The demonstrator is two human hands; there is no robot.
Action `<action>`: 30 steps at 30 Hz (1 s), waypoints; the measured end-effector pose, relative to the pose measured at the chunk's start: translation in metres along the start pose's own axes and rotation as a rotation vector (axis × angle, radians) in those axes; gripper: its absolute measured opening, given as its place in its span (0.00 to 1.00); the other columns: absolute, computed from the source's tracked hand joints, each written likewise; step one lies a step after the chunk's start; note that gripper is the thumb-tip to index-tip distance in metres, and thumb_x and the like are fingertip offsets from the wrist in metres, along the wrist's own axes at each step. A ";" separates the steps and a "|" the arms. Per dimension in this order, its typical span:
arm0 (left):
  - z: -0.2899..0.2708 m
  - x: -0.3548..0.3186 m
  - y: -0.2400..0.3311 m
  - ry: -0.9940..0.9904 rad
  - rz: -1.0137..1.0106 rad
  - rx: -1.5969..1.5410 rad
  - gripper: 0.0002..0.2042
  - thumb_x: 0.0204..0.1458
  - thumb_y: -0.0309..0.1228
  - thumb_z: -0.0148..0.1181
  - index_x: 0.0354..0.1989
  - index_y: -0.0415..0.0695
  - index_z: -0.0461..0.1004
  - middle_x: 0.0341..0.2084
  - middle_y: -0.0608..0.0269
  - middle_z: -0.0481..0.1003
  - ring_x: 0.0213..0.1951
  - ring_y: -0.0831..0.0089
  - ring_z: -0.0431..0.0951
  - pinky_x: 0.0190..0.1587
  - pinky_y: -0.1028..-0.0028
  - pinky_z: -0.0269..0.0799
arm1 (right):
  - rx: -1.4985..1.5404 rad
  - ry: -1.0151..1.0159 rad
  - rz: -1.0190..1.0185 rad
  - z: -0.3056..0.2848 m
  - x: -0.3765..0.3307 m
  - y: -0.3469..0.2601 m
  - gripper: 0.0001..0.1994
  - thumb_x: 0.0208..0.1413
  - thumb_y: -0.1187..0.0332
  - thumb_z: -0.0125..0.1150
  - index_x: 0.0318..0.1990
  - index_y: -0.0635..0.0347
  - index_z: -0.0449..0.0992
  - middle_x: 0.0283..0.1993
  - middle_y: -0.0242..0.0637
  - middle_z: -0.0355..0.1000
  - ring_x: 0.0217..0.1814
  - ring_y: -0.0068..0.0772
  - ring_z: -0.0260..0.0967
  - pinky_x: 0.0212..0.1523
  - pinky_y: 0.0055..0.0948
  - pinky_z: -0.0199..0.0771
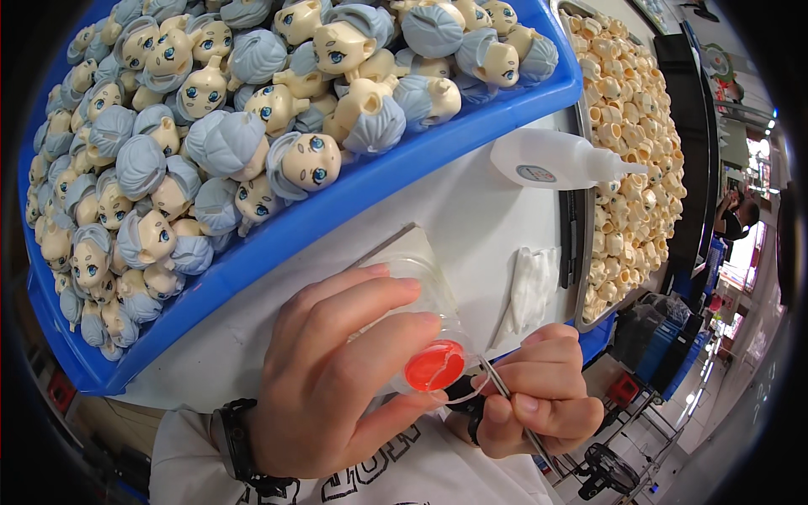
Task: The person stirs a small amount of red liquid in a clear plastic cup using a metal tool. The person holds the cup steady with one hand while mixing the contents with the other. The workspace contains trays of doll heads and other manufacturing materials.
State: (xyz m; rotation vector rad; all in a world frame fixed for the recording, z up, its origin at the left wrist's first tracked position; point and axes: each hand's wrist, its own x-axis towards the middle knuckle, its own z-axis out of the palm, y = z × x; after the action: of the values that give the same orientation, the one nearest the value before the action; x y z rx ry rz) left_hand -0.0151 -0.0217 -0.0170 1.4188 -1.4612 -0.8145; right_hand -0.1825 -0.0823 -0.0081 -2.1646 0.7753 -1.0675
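Note:
My left hand (332,370) is wrapped round a clear plastic bottle (425,278), tilted over the table. The bottle's near end shows a round, glossy red face (433,367); I cannot tell whether it is a lid or contents. In my right hand (543,391), closed fingers grip metal tweezers (500,385), whose tips point toward the red end. A thin pale strand (480,390) loops between the tweezer tips and the red end's rim. My left fingertips partly cover the bottle's side.
A blue bin (353,189) full of doll heads with grey-blue hair stands at the back left. A translucent squeeze bottle (547,160) lies on the white table (471,227) near a folded white cloth (530,290). A metal tray (581,118) of small cream parts is at the right.

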 end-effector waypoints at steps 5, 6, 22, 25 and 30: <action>0.000 0.000 0.001 0.002 -0.005 -0.001 0.25 0.39 0.35 0.67 0.44 0.38 0.64 0.44 0.45 0.67 0.45 0.51 0.69 0.49 0.58 0.64 | -0.036 -0.077 0.019 -0.003 0.005 -0.004 0.12 0.49 0.69 0.59 0.34 0.54 0.59 0.24 0.30 0.69 0.22 0.22 0.61 0.33 0.31 0.55; 0.000 0.000 0.001 0.003 -0.003 -0.004 0.25 0.39 0.35 0.67 0.44 0.38 0.64 0.44 0.45 0.67 0.45 0.51 0.69 0.49 0.58 0.64 | -0.026 -0.071 0.020 -0.003 0.005 -0.004 0.13 0.48 0.69 0.60 0.34 0.54 0.59 0.24 0.30 0.69 0.22 0.22 0.61 0.34 0.31 0.55; -0.005 0.001 0.002 0.027 0.001 0.143 0.27 0.40 0.40 0.65 0.46 0.36 0.65 0.44 0.45 0.68 0.46 0.49 0.68 0.50 0.54 0.62 | 0.148 -0.082 -0.017 -0.021 -0.001 0.004 0.18 0.40 0.66 0.63 0.34 0.53 0.59 0.23 0.27 0.64 0.23 0.23 0.58 0.34 0.30 0.53; -0.003 0.000 0.000 0.055 0.003 0.102 0.27 0.38 0.39 0.67 0.45 0.37 0.65 0.44 0.46 0.68 0.45 0.50 0.68 0.49 0.55 0.62 | 0.234 0.076 -0.101 -0.017 -0.011 0.007 0.17 0.41 0.65 0.62 0.34 0.54 0.59 0.23 0.27 0.63 0.22 0.22 0.57 0.33 0.30 0.52; -0.003 0.000 0.000 0.065 0.014 0.108 0.25 0.38 0.37 0.67 0.43 0.38 0.66 0.42 0.47 0.69 0.44 0.51 0.69 0.49 0.57 0.64 | 0.189 0.022 0.007 -0.017 0.000 0.002 0.16 0.40 0.67 0.62 0.32 0.55 0.59 0.22 0.27 0.64 0.22 0.22 0.57 0.33 0.29 0.51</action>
State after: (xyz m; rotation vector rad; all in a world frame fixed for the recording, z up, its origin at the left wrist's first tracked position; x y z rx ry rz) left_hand -0.0117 -0.0213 -0.0161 1.4999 -1.4831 -0.6831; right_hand -0.1970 -0.0876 -0.0012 -1.9927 0.6625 -1.1158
